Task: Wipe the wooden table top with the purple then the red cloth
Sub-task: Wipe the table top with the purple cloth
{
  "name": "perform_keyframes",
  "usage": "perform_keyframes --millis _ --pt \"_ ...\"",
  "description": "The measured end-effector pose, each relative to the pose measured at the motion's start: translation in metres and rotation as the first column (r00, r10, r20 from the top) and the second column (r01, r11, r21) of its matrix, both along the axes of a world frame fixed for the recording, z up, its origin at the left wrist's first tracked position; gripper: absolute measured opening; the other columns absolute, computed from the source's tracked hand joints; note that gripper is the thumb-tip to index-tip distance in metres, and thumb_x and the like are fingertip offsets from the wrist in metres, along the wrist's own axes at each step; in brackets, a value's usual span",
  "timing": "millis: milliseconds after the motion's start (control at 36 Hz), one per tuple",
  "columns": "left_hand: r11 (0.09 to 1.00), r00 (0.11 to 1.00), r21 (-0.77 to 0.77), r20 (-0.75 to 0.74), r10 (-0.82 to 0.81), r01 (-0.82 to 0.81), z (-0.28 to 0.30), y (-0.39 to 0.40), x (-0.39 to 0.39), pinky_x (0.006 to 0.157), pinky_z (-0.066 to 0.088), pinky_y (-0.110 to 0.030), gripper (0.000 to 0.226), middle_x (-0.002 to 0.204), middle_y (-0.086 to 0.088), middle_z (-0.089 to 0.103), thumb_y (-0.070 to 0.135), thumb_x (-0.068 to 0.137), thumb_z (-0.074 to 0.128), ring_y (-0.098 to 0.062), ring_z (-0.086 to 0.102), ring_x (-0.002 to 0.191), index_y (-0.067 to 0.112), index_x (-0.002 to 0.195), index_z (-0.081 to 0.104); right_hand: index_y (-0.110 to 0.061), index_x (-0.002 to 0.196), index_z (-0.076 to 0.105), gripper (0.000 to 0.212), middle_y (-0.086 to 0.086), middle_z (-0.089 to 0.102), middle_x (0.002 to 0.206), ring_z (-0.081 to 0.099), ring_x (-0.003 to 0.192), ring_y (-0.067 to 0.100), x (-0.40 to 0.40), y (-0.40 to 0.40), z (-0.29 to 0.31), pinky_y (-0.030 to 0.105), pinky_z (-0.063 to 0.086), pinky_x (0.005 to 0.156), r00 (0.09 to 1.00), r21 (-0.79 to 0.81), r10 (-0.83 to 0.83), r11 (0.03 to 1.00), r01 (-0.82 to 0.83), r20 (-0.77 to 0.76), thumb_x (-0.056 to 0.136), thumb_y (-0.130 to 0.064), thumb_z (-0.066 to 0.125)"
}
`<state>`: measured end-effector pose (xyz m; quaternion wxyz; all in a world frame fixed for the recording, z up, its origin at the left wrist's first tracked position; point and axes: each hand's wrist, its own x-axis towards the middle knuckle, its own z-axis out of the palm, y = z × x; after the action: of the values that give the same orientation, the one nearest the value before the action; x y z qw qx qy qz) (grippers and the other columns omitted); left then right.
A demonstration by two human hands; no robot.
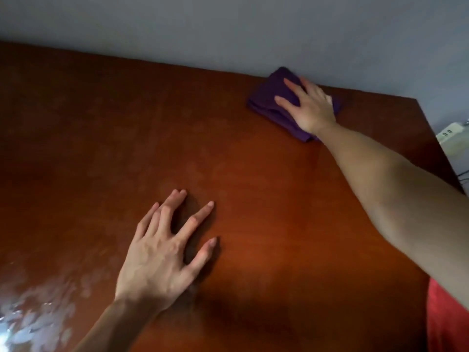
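1. Where the wooden table top (106, 138) reaches the frame's left edge, pale smears and a bright glare patch (30, 318) mark its near-left corner; the rest of the reddish-brown surface looks smooth and glossy, with faint cloudy blotches.
2. Right of that glare, the left hand (162, 252) lies palm-down on the table top, fingers straight and fanned apart, holding nothing; it is the only thing on the middle stretch of the wood.
3. Behind the table top's far edge rises a plain grey wall (228, 29), which the edge seems to meet with no visible gap.
4. Toward the far right corner of the table top, touching the wall line, lies the purple cloth (274, 97), folded into a soft, thick pad with layered edges.
5. On that cloth the right hand (309, 105) presses flat, fingers straight and slightly spread, its bare forearm crossing the table top's right side.
6. Beyond the table top's right edge sits a pale box-like object (451, 138), too blurred to identify.
7. At the near right corner of the table top, under the forearm, shows red fabric (446, 323); I cannot tell whether it is the red cloth.
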<state>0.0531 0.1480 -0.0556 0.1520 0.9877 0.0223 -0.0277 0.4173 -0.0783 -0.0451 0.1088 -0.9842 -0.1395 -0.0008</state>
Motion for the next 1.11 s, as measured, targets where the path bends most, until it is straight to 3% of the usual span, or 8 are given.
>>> perform_keyframes --millis 194,444,639,750,861,1028,1111 --pt "1.000 0.999 -0.014 0.033 0.022 -0.022 0.000 -0.006 0.000 0.121 0.016 -0.041 0.068 0.158 -0.006 0.028 0.079 0.091 0.023 -0.022 0.019 0.152 0.053 0.153 0.023 -0.040 0.162 0.017 0.081 0.002 0.009 0.172 0.005 0.159 0.022 -0.031 -0.001 -0.001 0.044 0.004 0.127 0.989 -0.016 -0.145 0.989 0.145 -0.024 0.093 -0.082 0.024" --pt "0.999 0.999 -0.002 -0.006 0.040 -0.040 0.003 -0.010 -0.002 0.122 0.015 -0.046 0.074 0.161 -0.004 0.017 0.087 0.083 0.016 -0.029 0.018 0.151 0.059 0.151 0.017 -0.036 0.162 0.019 0.077 0.007 0.011 0.172 0.007 0.159 0.025 -0.168 -0.056 -0.016 0.045 0.006 0.127 0.981 -0.020 -0.189 0.982 0.190 0.053 0.096 -0.075 0.030" --pt "1.000 0.998 -0.018 0.053 0.026 -0.025 0.003 -0.007 -0.005 0.118 0.022 -0.053 0.069 0.155 -0.008 0.027 0.078 0.090 0.025 -0.031 0.028 0.146 0.048 0.152 0.032 -0.033 0.163 0.019 0.083 0.008 0.014 0.171 0.012 0.159 0.026 -0.326 -0.108 -0.023 0.046 0.013 0.126 0.986 -0.053 -0.134 0.989 0.139 0.102 0.091 -0.076 0.016" --pt "0.998 0.988 0.033 0.149 0.046 -0.051 0.004 -0.019 -0.009 0.106 0.037 -0.055 0.063 0.141 -0.013 0.042 0.063 0.095 0.033 -0.036 0.047 0.127 0.029 0.146 0.049 -0.032 0.164 0.014 0.079 0.008 0.010 0.172 0.009 0.159 0.026 -0.374 -0.127 -0.023 0.047 0.011 0.126 0.997 -0.079 -0.019 0.997 0.025 0.078 0.096 -0.074 0.016" --pt "0.997 0.972 0.002 0.222 0.080 -0.083 0.003 -0.054 -0.010 0.095 0.040 -0.052 0.053 0.125 -0.017 0.051 0.045 0.095 0.038 -0.038 0.053 0.111 0.016 0.135 0.056 -0.036 0.163 0.014 0.078 0.004 0.006 0.173 0.005 0.159 0.023 -0.358 -0.144 -0.020 0.047 0.011 0.127 0.991 -0.079 0.129 0.989 -0.126 0.039 0.096 -0.074 0.020" --pt "0.991 0.959 -0.135 0.280 0.030 0.008 -0.007 -0.144 0.021 0.089 0.038 -0.043 0.040 0.120 -0.008 0.055 0.040 0.093 0.043 -0.032 0.055 0.105 0.021 0.125 0.059 -0.042 0.160 0.020 0.071 -0.006 0.007 0.172 0.006 0.159 0.015 -0.268 -0.181 -0.007 0.043 0.014 0.127 0.878 -0.090 0.477 0.873 -0.479 -0.037 0.097 -0.071 0.037" --pt "0.975 0.957 -0.223 0.287 0.053 0.013 -0.007 -0.177 0.054 0.091 0.037 -0.041 0.039 0.122 -0.006 0.055 0.039 0.095 0.044 -0.030 0.054 0.107 0.020 0.126 0.059 -0.040 0.159 0.026 0.068 -0.006 0.010 0.172 0.010 0.158 0.014 -0.212 -0.193 -0.004 0.043 0.018 0.126 0.828 -0.108 0.559 0.822 -0.560 -0.038 0.098 -0.068 0.040"
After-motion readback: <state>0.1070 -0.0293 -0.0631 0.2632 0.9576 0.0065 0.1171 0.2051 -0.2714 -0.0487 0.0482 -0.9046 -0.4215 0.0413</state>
